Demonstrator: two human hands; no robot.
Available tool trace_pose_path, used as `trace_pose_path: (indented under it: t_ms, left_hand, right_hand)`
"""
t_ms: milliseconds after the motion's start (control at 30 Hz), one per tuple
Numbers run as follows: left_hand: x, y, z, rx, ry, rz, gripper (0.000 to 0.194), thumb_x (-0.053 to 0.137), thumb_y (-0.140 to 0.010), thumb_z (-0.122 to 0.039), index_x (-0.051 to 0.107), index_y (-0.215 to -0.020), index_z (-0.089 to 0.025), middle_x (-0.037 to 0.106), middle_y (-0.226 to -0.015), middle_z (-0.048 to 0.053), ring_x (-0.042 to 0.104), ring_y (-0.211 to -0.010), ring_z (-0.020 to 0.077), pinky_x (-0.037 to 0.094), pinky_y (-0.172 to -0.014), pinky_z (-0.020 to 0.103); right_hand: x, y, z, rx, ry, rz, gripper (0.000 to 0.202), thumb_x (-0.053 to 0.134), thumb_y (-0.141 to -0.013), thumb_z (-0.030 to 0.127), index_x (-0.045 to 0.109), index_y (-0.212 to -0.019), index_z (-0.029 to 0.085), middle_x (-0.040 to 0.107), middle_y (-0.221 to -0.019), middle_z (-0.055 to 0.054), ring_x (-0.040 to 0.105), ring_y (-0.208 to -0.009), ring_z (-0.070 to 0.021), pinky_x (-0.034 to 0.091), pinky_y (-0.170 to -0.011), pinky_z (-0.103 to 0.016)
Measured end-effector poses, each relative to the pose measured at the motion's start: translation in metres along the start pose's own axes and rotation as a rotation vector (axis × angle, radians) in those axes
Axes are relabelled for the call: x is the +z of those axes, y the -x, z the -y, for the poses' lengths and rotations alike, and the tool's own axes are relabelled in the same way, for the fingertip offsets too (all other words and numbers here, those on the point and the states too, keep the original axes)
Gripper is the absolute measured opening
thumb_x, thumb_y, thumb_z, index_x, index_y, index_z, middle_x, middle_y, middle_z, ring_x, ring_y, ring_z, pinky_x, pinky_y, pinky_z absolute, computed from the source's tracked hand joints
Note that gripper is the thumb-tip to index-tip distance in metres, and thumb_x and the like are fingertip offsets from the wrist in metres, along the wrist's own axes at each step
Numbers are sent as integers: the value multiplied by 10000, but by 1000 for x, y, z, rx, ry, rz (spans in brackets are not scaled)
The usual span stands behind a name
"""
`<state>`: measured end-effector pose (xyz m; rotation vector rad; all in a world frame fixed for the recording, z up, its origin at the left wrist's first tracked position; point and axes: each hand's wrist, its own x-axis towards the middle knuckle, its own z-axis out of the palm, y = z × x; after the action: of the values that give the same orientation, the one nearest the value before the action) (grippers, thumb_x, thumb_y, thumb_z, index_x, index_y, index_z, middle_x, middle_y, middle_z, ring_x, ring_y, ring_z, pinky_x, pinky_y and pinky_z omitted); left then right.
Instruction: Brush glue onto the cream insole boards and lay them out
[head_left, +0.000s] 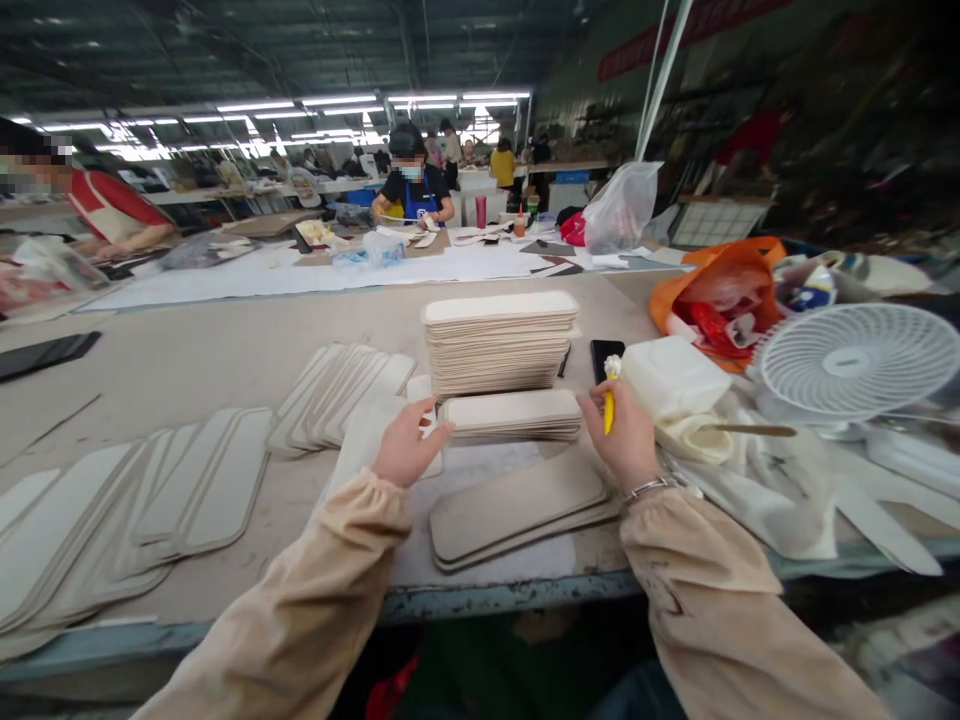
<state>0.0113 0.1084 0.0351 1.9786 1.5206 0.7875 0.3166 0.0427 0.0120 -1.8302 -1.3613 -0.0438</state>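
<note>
In the head view, my right hand (626,440) grips a small yellow-handled tool (609,412) with a lumpy white tip, possibly a brush. It is beside the right end of a short stack of cream rounded panels (511,415). At the left end of that stack is my left hand (409,443), fingers apart and holding nothing; whether its fingertips touch the stack I cannot tell. Directly behind rises a tall stack of similar panels (499,345). Between my forearms, a few greyish panels (517,505) lie overlapped near the table edge.
Fanned panels (217,480) cover the left side. To the right are a white plastic container (675,375), a dark phone (604,355), a white fan (855,362) and an orange bag (720,290). A co-worker (412,190) sits across the table.
</note>
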Motion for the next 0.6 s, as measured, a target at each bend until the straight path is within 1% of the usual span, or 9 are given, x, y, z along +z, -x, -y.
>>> trace_pose_path:
  t_ms: [67,100,167,233,267,333,400,500,600]
  left_hand:
    - [-10,36,4,92,12,71,546,651,-751,-449,561,-1224,-191,612,-1241,111,593,-1087,261,459,-965,412]
    - [-13,55,7,117,20,102,579,682,-727,-460,564,-1231,-200,602,-1266,110,562,-1153,278,422,-1021,429]
    - [-14,88,14,135,41,156,663,743,-672,-442,551,-1261,-207,571,-1318,118,508,-1236,305,365,-1084,454]
    - [-11,111,19,129,68,186,747,785,-628,-388,519,-1303,-207,540,-1356,133,481,-1266,325,348,-1099,484]
    - [-8,118,21,130,79,193,784,799,-610,-360,503,-1319,-205,527,-1368,140,474,-1273,334,345,-1101,500]
    - [-5,125,23,147,91,194,832,811,-593,-320,475,-1345,-198,504,-1388,153,458,-1286,344,332,-1106,524]
    - [-3,126,25,167,93,192,851,809,-599,-309,453,-1362,-190,484,-1406,160,444,-1298,344,320,-1112,530]
    - [-3,123,26,174,97,195,864,810,-605,-310,438,-1376,-189,477,-1412,163,435,-1303,345,319,-1109,529]
    - [0,122,29,186,96,196,875,814,-594,-293,439,-1378,-192,504,-1384,167,461,-1276,347,334,-1091,530]
  right_hand:
    - [-15,10,9,-4,-121,-5,339,529,-867,527,557,-992,213,659,-846,-54,627,-758,-225,471,-706,-339]
    - [-22,15,14,17,-215,3,340,519,-876,535,566,-980,215,655,-818,-42,619,-731,-208,473,-695,-328]
    - [-33,29,23,86,-440,39,359,491,-893,550,582,-967,211,629,-737,-19,585,-654,-175,470,-640,-299]
    - [-40,43,33,156,-639,93,395,462,-905,562,601,-967,197,569,-644,4,523,-569,-145,436,-550,-264]
    - [-42,51,39,181,-699,122,406,458,-906,563,611,-960,190,533,-605,15,489,-537,-133,408,-510,-249]
    - [-42,66,51,212,-748,185,404,474,-903,552,627,-934,179,484,-559,30,443,-502,-119,359,-468,-235]
    - [-36,80,67,224,-756,258,378,499,-896,533,628,-894,177,467,-534,39,424,-484,-112,339,-460,-233]
    - [-21,97,91,224,-768,373,366,505,-889,521,617,-809,182,465,-513,42,417,-467,-115,336,-464,-246]
    - [-2,109,110,192,-758,481,402,480,-894,528,602,-711,191,493,-517,31,443,-475,-125,347,-486,-259]
